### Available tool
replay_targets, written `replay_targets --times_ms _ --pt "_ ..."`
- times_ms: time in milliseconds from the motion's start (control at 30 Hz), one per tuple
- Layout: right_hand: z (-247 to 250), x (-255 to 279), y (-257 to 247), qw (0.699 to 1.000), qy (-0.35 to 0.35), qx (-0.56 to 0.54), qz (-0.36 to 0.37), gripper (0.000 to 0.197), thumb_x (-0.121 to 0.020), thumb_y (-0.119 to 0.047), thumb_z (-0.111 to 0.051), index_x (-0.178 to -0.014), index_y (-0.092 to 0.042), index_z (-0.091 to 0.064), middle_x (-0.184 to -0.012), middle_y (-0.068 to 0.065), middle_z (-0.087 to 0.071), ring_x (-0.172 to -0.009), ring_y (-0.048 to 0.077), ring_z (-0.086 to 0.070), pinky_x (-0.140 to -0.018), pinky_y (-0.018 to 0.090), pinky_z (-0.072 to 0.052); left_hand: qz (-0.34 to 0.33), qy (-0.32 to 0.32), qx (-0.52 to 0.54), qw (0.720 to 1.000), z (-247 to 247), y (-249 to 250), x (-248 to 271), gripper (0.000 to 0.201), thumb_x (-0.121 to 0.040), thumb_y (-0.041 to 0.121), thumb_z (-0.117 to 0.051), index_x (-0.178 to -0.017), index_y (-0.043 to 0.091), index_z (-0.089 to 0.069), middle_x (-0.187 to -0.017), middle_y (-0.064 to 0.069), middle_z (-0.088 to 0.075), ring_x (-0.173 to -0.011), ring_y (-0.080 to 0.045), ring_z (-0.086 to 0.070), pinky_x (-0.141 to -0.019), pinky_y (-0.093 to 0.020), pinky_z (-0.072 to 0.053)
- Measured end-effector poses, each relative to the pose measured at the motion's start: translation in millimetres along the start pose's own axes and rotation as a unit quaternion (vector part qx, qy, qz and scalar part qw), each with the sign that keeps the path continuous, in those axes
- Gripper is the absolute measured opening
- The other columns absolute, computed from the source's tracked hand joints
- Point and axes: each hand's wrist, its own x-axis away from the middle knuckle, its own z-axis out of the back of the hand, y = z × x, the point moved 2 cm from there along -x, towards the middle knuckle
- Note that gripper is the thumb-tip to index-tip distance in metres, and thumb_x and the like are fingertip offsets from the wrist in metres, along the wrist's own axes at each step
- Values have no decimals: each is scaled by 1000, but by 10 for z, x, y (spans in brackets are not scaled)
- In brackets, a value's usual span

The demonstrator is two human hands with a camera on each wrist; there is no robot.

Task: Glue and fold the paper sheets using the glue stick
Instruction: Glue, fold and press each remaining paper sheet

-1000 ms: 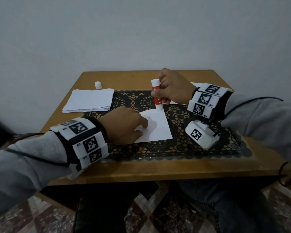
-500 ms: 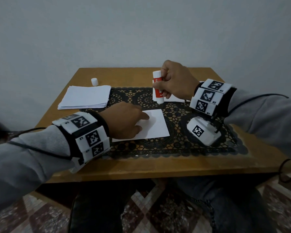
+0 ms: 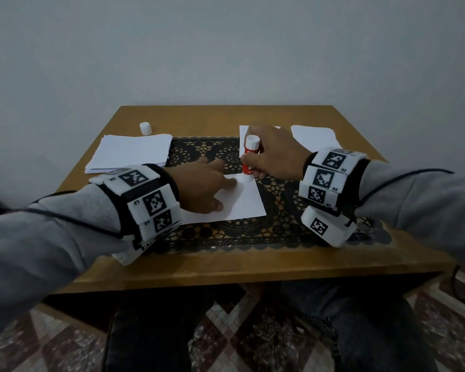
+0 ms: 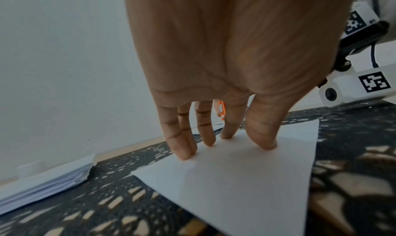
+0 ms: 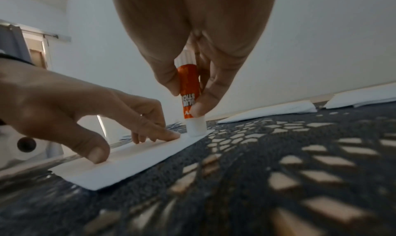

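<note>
A person's right hand (image 3: 273, 151) grips a red-and-white glue stick (image 3: 249, 162) upside down, thumb and fingers (image 5: 200, 107) curled round its barrel, its white end planted on the far right corner of a single paper sheet (image 3: 242, 202) lying on a black lace mat (image 3: 285, 200) at the middle of a wooden table (image 3: 226, 267). The stick stands nearly upright, just beyond the fingertips of the left hand (image 3: 202, 189), which rests on the sheet with its fingers (image 4: 184, 148) extended and spread, their tips and the thumb pressing the paper flat against the mat; the hand holds nothing. In the right wrist view the left index fingertip lies just beside the stick's white end, close but apart from it. A stack of white sheets (image 3: 130, 153) sits at the far left of the table, with a small white cap (image 3: 145, 128) standing just behind it. More white paper (image 3: 313, 135) lies at the far right, and another piece (image 3: 242, 135) shows behind the right hand. Both wrists wear white bands printed with black square markers.
</note>
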Motion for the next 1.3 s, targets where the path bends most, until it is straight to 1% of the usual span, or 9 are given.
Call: replay_targets --times_ms 167,300,433,500,700,833,967,1133,1300 --pt "-15 17 -104 998 -55 3 -3 20 -93 -16 -55 -108 -5 -47 -87 7 -62 -70 23 -64 -65 37 -56 7 3 0 1000 -1 10 -3 65 -95 43 -50 -151 29 -21 -138 -10 -30 -126 -33 -33 -105 -47 -37" --pt "-11 121 -136 998 -62 2 0 17 -94 -15 -54 -107 -8 -46 -75 -3 -56 -62 17 -62 -54 26 -51 11 14 5 1000 -18 9 6 65 -95 43 -50 -151 30 -21 -139 -10 -30 -127 -32 -32 -106 -45 -35" --pt "-11 247 -156 998 -61 -2 11 18 -91 -15 -55 -106 -8 -48 -77 -3 -57 -69 18 -59 -66 33 -51 10 22 14 1000 -25 9 9 65 -94 42 -51 -151 30 -20 -139 -10 -31 -127 -33 -32 -106 -44 -35" --pt "-11 316 -180 998 -63 -2 8 18 -90 -17 -56 -105 -9 -48 -78 -1 -58 -71 19 -60 -65 32 -50 12 24 20 999 -24 4 6 65 -94 43 -51 -151 30 -20 -139 -10 -31 -127 -32 -32 -106 -45 -35" --pt "-26 550 -260 998 -63 14 7 19 -89 -20 -57 -104 -14 -47 -74 -2 -56 -60 10 -50 -52 23 -35 25 42 77 996 -35 -21 -10 65 -90 42 -59 -147 34 -28 -133 -9 -35 -126 -30 -28 -106 -46 -33" --pt "-31 628 -293 998 -52 17 -1 20 -90 -24 -56 -106 -15 -47 -87 5 -62 -74 20 -60 -64 34 -52 53 33 132 989 -26 -78 -10 69 -85 46 -65 -143 36 -30 -139 -9 -31 -130 -32 -29 -107 -46 -33" --pt "-48 667 -314 999 -35 16 -12 21 -89 -26 -55 -104 -13 -47 -91 8 -63 -80 26 -62 -73 45 -55 93 30 137 986 -41 -162 -42 79 -76 57 -68 -141 29 -32 -137 -8 -34 -127 -29 -33 -105 -46 -36" --pt "132 600 -320 999 31 -36 -19 13 -88 -22 -57 -93 -12 -52 -84 4 -65 -66 15 -65 -62 36 -57 99 39 177 978 -62 -286 -56 79 -66 63 -73 -129 28 -41 -120 0 -41 -112 -21 -36 -98 -43 -40" --pt "339 476 -152 986 74 -136 -57 18 -91 -20 -59 -92 -4 -52 -76 11 -68 -52 20 -67 -48 36 -56 101 28 190 976 -52 -339 -70 83 -60 66 -74 -125 28 -40 -117 1 -39 -113 -20 -37 -98 -44 -40"
